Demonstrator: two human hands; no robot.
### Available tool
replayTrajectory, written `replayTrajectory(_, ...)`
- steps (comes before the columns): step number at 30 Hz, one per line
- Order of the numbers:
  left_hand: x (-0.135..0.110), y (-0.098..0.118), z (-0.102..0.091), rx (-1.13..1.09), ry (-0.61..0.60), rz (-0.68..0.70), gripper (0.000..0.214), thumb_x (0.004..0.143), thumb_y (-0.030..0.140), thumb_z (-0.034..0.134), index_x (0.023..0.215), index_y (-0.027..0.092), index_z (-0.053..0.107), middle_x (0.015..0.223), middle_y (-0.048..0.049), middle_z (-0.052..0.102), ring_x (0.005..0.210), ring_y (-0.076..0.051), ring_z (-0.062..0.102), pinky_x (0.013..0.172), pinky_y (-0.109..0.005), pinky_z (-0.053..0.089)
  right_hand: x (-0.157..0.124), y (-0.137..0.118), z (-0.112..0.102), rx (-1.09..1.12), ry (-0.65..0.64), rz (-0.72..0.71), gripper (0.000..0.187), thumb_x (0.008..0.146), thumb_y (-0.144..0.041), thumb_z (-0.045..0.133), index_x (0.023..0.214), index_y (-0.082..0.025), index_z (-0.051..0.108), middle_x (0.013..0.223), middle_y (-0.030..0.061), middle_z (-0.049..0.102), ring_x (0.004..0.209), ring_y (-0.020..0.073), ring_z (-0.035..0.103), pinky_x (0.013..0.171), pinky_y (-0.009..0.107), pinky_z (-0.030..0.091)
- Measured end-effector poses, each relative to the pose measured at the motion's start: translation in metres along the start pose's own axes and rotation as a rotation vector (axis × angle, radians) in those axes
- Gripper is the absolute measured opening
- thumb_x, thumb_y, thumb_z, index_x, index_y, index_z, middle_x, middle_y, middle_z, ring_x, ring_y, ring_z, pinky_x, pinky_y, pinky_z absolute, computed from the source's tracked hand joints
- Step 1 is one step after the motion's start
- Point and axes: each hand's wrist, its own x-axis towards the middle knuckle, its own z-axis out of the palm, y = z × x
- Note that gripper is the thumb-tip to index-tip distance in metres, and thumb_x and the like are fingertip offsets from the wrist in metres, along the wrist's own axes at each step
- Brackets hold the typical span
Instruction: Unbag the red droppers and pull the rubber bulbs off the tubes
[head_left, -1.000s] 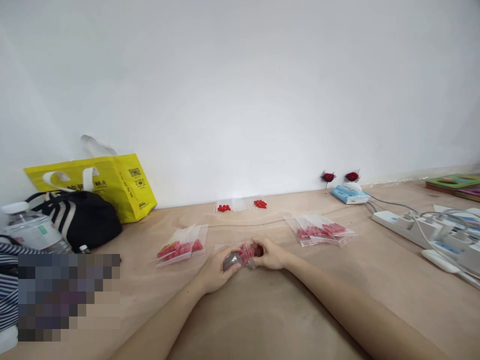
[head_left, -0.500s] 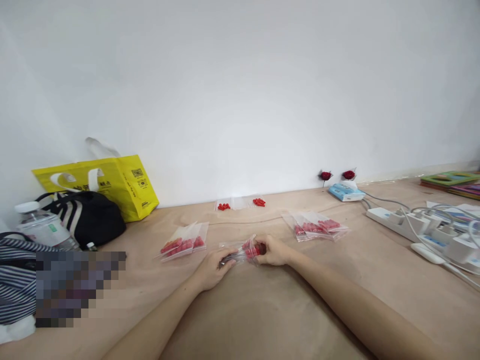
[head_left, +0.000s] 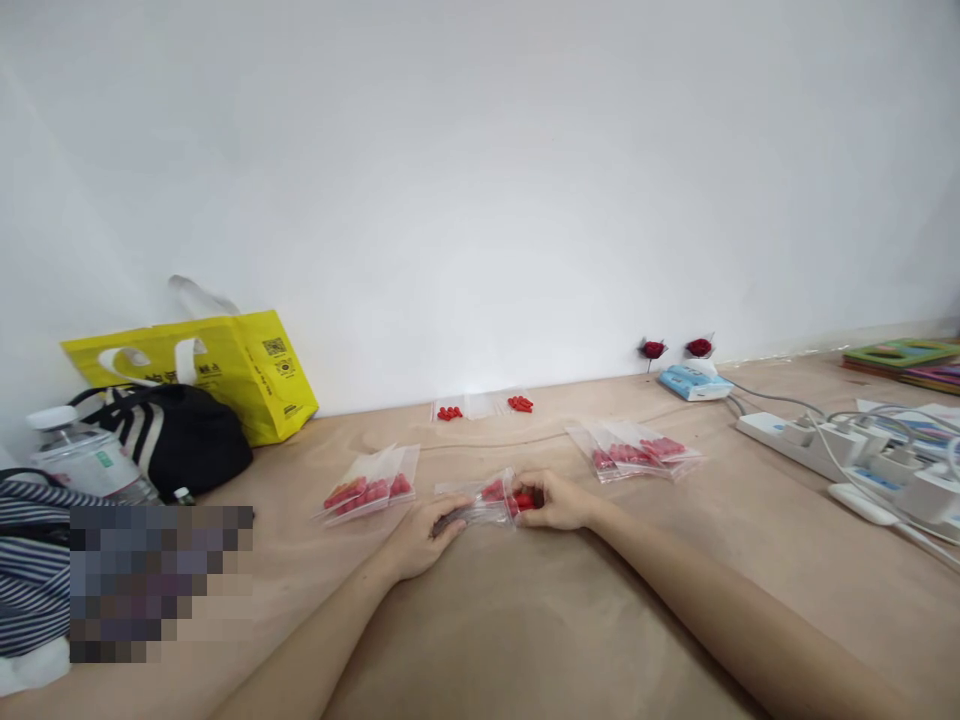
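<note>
Clear plastic bag [head_left: 480, 513] w/ red pcs [head_left: 528, 499], held btw 2 hands mid-table

Clear plastic bag lies sideways nr the middle of the wooden table [head_left: 480, 620], well in from the far edge, which runs along a white wall [head_left: 480, 200]. L hand [head_left: 420, 535] is closed on the bag's left end, thumb & fingers pinching the plastic. R hand [head_left: 553, 500] is curled round red pcs at the bag's right end; some show thru the plastic, others under the fingers, & can't tell if those are inside or out

Just beyond L hand, toward the table's left edge: a left group of bags [head_left: 381, 463], overlapping, w/ red pcs. Beyond R hand: a right group of bags [head_left: 592, 440], same kind. At the far edge, centre: flat far bags [head_left: 478, 406] w/ 2 small red clusters

Far left corner: yellow tote [head_left: 270, 385], black bag [head_left: 202, 445] in front, clear bottle [head_left: 97, 470] beside it, striped cloth [head_left: 30, 590] nearer. Far edge, right of centre: 2 dark red flowers [head_left: 652, 349] by a blue tissue pack [head_left: 688, 383]. Toward the right edge: white power strip [head_left: 765, 432] w/ plugs & cables; coloured boards [head_left: 900, 352] stacked nr the far right corner
</note>
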Motion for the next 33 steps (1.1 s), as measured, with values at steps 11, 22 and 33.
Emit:
replayTrajectory(11,-0.003,-0.012,-0.007,0.04,0.063,-0.041,0.033,0.078,0.023,0.045,0.108,0.022,0.059,0.111,-0.004,0.061,0.103,-0.018,0.054,0.091,-0.034,0.041,-0.004,0.018,-0.02,0.056,0.26,0.057,0.019,0.059,-0.021,0.062,0.076,-0.015,0.066,0.064,-0.0002,0.063,0.056,0.0099,0.053,0.054,0.022,0.042)
replayTrajectory(22,-0.001,-0.01,-0.007,0.045,0.068,-0.032,0.039,0.074,0.012,0.041,0.106,0.022,0.06,0.111,-0.0017,0.061,0.105,-0.016,0.053,0.094,-0.032,0.039,-0.003,0.033,-0.031,-0.038,0.685,0.103,0.024,0.067,-0.03,0.052,0.082,-0.015,0.063,0.081,0.007,0.066,0.072,0.0165,0.06,0.069,0.031,0.047)
replayTrajectory(33,-0.001,-0.012,-0.006,0.07,0.068,-0.034,0.038,0.072,0.012,0.041,0.103,0.022,0.061,0.109,-0.0015,0.062,0.105,-0.016,0.053,0.093,-0.033,0.04,-0.008,0.024,-0.013,-0.574,0.643,0.058,0.018,0.07,-0.017,0.05,0.082,-0.018,0.063,0.081,0.0066,0.055,0.077,0.017,0.051,0.075,0.028,0.041)
